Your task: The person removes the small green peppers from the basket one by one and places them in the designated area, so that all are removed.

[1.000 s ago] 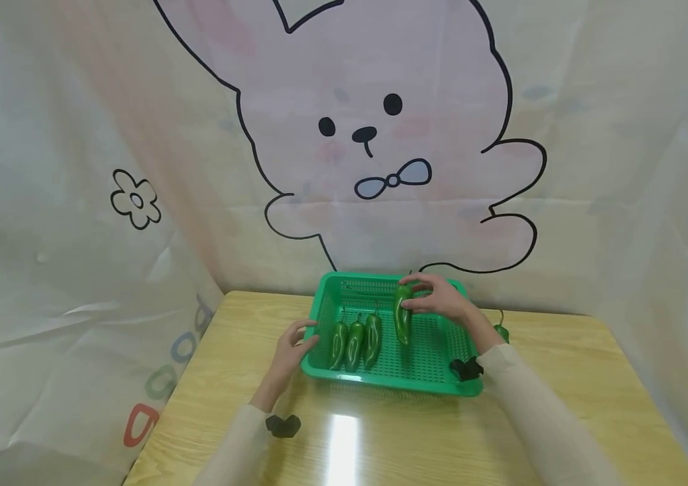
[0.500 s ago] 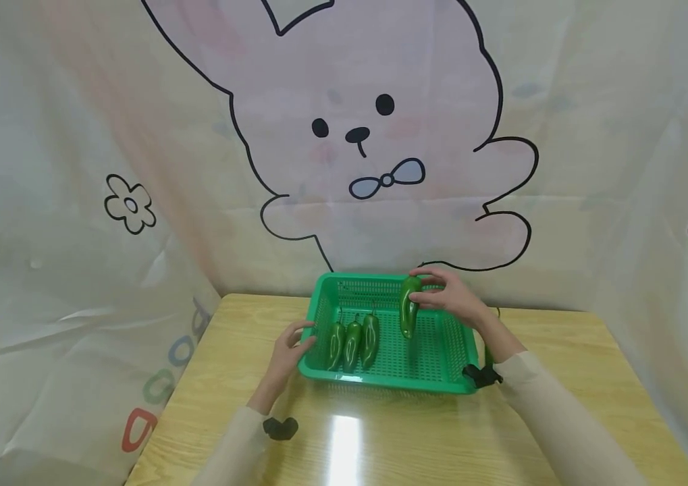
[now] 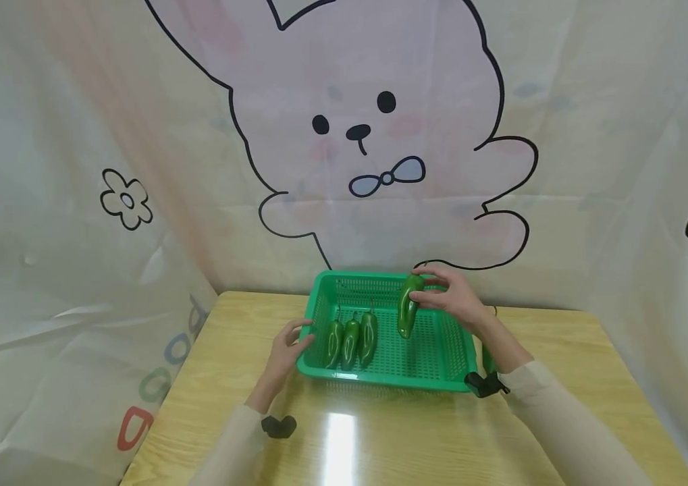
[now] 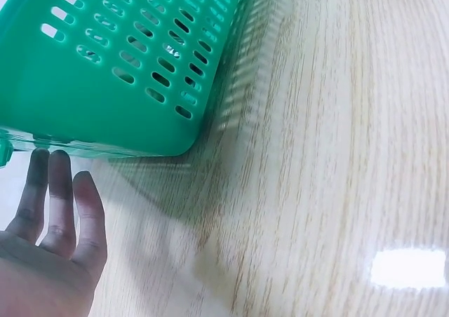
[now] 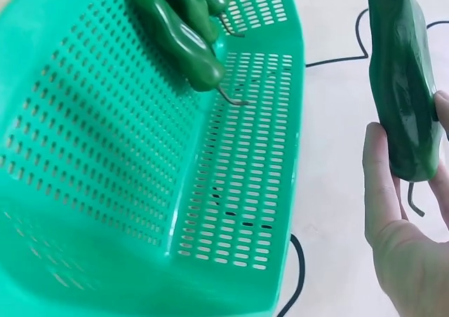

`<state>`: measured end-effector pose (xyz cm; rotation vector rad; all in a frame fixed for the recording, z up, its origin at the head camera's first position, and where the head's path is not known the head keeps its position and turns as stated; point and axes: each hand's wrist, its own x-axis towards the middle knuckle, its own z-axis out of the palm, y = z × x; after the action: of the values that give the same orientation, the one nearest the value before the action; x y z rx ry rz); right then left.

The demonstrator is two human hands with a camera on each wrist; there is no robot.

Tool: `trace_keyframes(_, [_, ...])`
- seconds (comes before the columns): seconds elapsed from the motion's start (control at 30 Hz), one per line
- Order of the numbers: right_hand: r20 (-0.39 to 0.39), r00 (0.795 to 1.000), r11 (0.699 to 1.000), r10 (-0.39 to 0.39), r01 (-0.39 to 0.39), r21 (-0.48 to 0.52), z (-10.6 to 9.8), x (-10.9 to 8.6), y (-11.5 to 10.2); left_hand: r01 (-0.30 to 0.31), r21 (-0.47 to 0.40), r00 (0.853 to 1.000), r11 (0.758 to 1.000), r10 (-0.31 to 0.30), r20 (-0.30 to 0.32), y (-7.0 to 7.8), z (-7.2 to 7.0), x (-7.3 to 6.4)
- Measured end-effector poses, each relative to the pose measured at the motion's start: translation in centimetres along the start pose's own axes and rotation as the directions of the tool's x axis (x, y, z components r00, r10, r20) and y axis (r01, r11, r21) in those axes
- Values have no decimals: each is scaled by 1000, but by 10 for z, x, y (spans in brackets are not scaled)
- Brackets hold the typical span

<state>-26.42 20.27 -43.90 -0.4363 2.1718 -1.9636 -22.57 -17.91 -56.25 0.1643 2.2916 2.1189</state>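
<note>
Outer pepper (partly behind the right forearm), held pepper cut off by the right wrist view's top edge

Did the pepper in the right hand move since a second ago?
Yes: against the green basket, the held pepper has shifted a little right in the head view.

On the left part of the printed cloth backdrop, four hollow, letter-like outlines climb in a slanting row: red, green, blue and greyish. Green and blue perhaps read "O", though the steep angle and faint print leave the word uncertain; red and greyish cannot be read.
</note>
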Motion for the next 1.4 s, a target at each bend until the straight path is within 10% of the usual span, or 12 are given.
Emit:
trace_keyframes(0.67, [-43, 999, 1000, 16, -16, 2, -15, -32, 14, 3, 26, 1000, 1000, -4, 31, 35, -3, -7])
trace_keyframes(1.4, [-95, 993, 997, -72, 70, -20, -62, -72, 33, -5, 40, 999, 999, 3, 33, 32, 2, -7])
